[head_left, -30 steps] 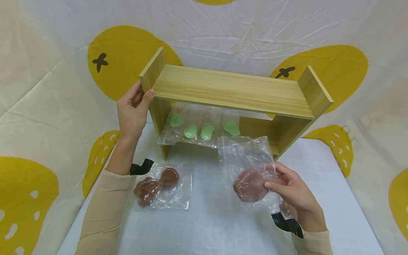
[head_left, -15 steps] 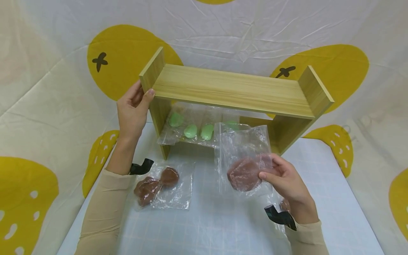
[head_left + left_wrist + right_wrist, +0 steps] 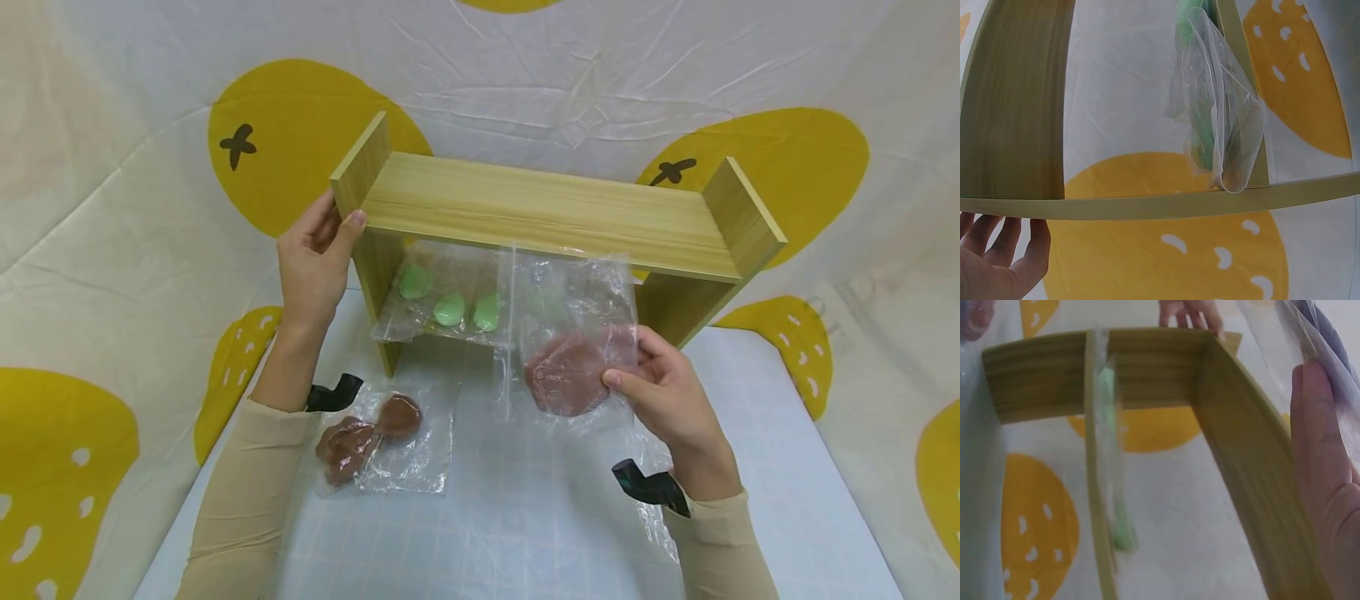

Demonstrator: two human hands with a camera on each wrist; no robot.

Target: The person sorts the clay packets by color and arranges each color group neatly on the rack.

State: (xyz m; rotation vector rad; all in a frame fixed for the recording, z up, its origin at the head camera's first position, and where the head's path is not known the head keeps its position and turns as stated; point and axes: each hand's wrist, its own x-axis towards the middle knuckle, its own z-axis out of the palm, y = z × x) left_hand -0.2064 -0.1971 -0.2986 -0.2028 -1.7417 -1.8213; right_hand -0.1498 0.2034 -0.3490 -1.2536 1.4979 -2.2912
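My left hand (image 3: 313, 267) holds the left side panel of a wooden shelf (image 3: 540, 208), thumb at its front edge. My right hand (image 3: 671, 396) pinches the right edge of a clear plastic bag with a flat reddish-brown piece (image 3: 566, 375) inside. That bag hangs upright before the shelf's lower board, its top near the upper board's front edge. Behind it, clear bags with green pieces (image 3: 450, 309) lie on the lower board; one green piece shows only dimly through the plastic. In the right wrist view, the fingers (image 3: 1319, 419) press against the held bag.
Two brown pieces in clear bags (image 3: 400, 418) lie on the table (image 3: 480, 533) at front left. Part of another clear bag (image 3: 654, 529) shows by my right wrist, mostly hidden. A white cloth with yellow shapes (image 3: 510, 75) hangs behind the shelf.
My right hand has moved up and slightly left with the bag, which now overlaps the right part of the shelf opening. My left hand and the shelf have stayed in place.
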